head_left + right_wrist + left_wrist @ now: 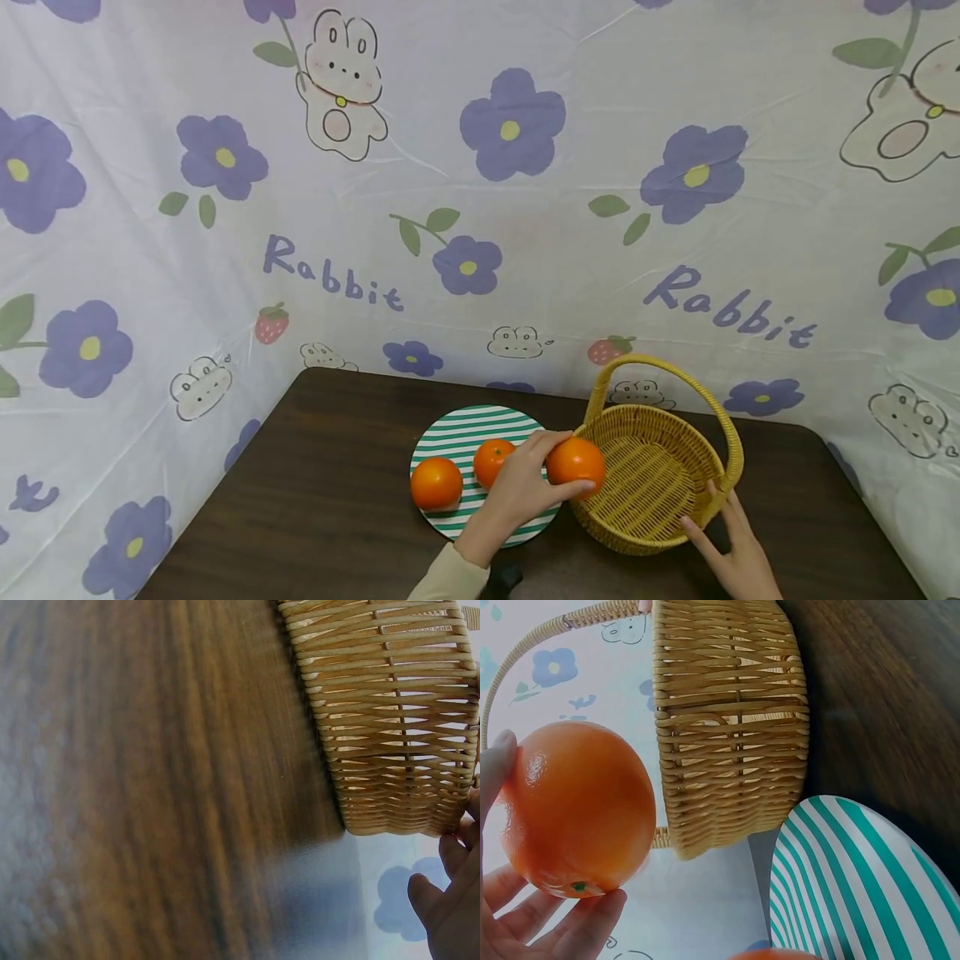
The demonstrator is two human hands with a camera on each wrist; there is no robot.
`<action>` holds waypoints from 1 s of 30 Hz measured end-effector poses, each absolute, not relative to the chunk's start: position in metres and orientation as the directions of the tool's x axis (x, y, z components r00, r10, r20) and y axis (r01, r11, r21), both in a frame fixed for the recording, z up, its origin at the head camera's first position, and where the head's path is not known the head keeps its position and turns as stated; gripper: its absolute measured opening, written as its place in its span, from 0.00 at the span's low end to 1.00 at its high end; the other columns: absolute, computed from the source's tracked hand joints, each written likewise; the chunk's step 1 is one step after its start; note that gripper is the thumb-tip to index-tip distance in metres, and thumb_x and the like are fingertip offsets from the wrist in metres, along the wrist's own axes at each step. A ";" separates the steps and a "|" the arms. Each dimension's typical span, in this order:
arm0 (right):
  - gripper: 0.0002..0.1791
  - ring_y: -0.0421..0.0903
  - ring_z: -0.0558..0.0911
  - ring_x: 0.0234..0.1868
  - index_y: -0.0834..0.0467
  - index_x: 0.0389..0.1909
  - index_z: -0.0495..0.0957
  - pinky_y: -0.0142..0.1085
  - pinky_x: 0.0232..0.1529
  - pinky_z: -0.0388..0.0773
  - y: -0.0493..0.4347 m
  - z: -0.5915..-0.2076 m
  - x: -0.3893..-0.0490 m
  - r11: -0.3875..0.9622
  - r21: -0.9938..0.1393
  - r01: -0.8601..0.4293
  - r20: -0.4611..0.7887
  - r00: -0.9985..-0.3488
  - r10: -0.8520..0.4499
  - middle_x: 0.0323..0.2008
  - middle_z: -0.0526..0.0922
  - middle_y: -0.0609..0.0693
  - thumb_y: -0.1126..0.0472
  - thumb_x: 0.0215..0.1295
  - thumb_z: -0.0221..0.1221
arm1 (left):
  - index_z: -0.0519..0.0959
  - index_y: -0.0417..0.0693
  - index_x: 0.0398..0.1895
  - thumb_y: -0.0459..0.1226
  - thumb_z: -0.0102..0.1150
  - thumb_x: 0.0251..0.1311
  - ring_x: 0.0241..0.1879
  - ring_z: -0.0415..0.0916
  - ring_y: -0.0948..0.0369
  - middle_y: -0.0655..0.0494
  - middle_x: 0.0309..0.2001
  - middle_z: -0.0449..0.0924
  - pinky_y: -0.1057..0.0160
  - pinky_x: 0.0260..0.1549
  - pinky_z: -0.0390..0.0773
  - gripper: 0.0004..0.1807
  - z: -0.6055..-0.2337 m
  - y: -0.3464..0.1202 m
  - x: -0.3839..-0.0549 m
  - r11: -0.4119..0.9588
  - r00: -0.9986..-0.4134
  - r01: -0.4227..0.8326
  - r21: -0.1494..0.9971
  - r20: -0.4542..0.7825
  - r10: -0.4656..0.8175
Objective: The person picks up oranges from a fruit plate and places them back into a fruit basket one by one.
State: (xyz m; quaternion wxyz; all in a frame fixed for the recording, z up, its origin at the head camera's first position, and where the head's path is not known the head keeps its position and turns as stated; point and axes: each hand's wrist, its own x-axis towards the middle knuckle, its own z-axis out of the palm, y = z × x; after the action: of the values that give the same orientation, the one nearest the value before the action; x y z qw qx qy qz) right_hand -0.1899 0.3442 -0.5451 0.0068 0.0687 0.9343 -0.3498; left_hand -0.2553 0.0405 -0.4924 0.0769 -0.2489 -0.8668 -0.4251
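Observation:
My left hand (517, 490) holds an orange (576, 468) between thumb and fingers, in the air by the left rim of a wicker basket (633, 546). In the left wrist view this orange (581, 810) shows its small green stem spot, with the basket wall (735, 742) just beyond. The basket stands upright with its handle (667, 364) raised, and no fruit shows inside. At its right rim, my right hand (738, 554) grips the edge near the handle's base. Two more oranges, one at left (436, 483) and one nearer the middle (491, 463), lie on a green-and-white striped plate (476, 422).
Everything stands on a dark wooden table (315, 500). Behind it hangs a white cloth (555, 250) printed with purple flowers and rabbits. The plate sits close against the basket's left side. A small dark object (504, 579) shows beside the left wrist.

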 end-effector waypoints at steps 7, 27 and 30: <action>0.49 0.74 0.45 0.65 0.57 0.73 0.34 0.71 0.51 0.53 0.344 -0.543 -0.190 0.748 -0.647 0.148 -0.080 -0.989 0.126 0.71 0.24 0.62 0.34 0.64 0.45 | 0.69 0.66 0.61 0.66 0.56 0.46 0.47 0.74 0.66 0.65 0.54 0.72 0.65 0.42 0.77 0.37 -0.493 0.049 -0.263 0.484 -0.831 0.550 0.680 0.388 0.398; 0.50 0.74 0.45 0.65 0.57 0.73 0.34 0.70 0.52 0.54 0.344 -0.542 -0.190 0.743 -0.648 0.168 -0.106 -0.986 0.131 0.71 0.25 0.63 0.33 0.63 0.45 | 0.69 0.63 0.60 0.67 0.56 0.45 0.44 0.73 0.68 0.65 0.53 0.71 0.68 0.39 0.77 0.38 -0.496 0.069 -0.281 0.517 -0.827 0.552 0.655 0.353 0.437; 0.50 0.74 0.45 0.65 0.57 0.73 0.34 0.71 0.52 0.54 0.344 -0.541 -0.190 0.742 -0.649 0.165 -0.099 -0.986 0.132 0.71 0.25 0.63 0.33 0.63 0.45 | 0.69 0.63 0.60 0.68 0.55 0.45 0.44 0.73 0.68 0.65 0.54 0.71 0.68 0.39 0.77 0.39 -0.495 0.072 -0.284 0.528 -0.830 0.549 0.648 0.345 0.438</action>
State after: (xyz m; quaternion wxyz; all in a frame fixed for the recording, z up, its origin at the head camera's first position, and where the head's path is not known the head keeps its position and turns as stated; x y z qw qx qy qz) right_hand -0.1905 0.3436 -0.5408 0.0234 0.0796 0.9331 -0.3500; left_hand -0.2840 0.0717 -0.4954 0.0700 -0.2832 -0.8713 -0.3946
